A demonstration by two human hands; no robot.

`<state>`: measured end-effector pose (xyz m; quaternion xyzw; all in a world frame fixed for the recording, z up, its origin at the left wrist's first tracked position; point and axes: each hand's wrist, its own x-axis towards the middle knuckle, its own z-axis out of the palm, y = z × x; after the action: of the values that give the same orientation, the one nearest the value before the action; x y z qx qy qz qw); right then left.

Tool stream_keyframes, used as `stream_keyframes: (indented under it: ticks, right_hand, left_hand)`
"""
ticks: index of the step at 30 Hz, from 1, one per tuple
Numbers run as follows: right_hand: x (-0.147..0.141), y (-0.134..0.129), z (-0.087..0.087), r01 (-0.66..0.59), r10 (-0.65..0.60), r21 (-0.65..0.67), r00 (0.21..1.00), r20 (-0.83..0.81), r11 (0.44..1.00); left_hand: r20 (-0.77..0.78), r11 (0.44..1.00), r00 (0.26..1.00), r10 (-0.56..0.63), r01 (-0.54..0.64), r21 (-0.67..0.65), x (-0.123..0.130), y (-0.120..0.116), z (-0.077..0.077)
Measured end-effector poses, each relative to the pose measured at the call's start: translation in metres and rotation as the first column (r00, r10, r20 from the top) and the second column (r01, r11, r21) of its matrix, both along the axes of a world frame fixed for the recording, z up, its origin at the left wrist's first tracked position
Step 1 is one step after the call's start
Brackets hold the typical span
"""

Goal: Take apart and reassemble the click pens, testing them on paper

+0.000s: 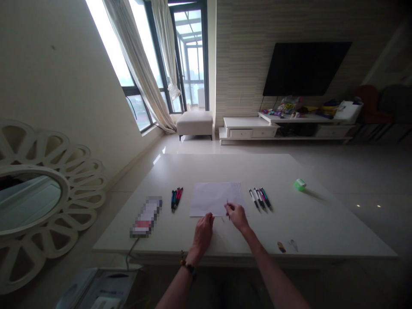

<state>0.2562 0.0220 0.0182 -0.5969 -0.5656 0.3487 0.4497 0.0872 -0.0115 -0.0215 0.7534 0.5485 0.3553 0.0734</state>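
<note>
Over the lower right part of a sheet of white paper (214,197), my right hand (237,216) pinches a thin dark stick (227,202), perhaps a pen part. My left hand (203,231) is at the paper's near edge, its fingers pressed together; whatever they hold is too small to make out. Between the hands, a small thin piece (222,219) lies on the table. Several pens (176,198) in dark, blue and red lie left of the paper. Another row of pens (260,198), with white, purple and green among them, lies to its right.
On the white table (257,169) are a blurred-out phone-like device (146,216) with a cable at left, a green object with a white top (300,184) at right, and a small yellow-and-dark item (281,247) near the front edge. A round mirror (28,199) stands left.
</note>
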Motion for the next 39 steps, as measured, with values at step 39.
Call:
stream_keyframes:
  ticks: [39]
  right_hand:
    - [0.087,-0.046,-0.057,0.547,-0.564,0.164,0.822,0.078,0.821]
  left_hand:
    - [-0.338,0.810,0.755,0.561,-0.586,0.036,-0.124,-0.028,0.011]
